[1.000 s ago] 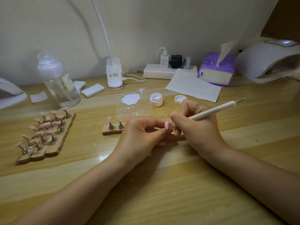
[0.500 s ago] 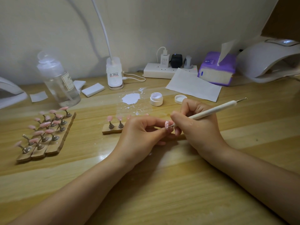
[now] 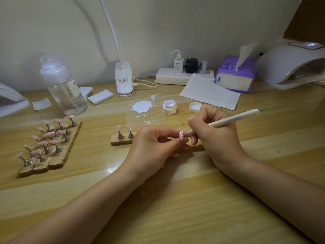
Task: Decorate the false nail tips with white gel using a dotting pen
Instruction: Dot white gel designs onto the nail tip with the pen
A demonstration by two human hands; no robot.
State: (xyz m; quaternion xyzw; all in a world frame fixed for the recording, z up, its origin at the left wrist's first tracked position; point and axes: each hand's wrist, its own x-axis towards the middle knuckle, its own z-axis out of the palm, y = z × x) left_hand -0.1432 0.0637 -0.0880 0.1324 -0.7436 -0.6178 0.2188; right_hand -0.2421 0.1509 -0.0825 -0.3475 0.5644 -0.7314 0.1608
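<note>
At the left of the frame, three wooden strips (image 3: pixel 47 155) carrying pink false nail tips on metal stands lie side by side on the pale wooden table (image 3: pixel 175 199), with a clear plastic pump bottle (image 3: pixel 64 88) above them. In the centre, the left hand (image 3: pixel 151 150) pinches a pink nail tip (image 3: pixel 181 135) bearing white dots, above a splash of white gel (image 3: pixel 141 106) and a small open white jar (image 3: pixel 169 107). Just right, the right hand (image 3: pixel 212 136) grips the slim white dotting pen (image 3: pixel 232 118), its tip touching that nail.

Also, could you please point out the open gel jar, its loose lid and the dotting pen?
gel jar (image 3: pixel 169 107): head view, on its white side wall.
lid (image 3: pixel 195 107): head view, on its inner face.
dotting pen (image 3: pixel 233 118): head view, mid-shaft.
</note>
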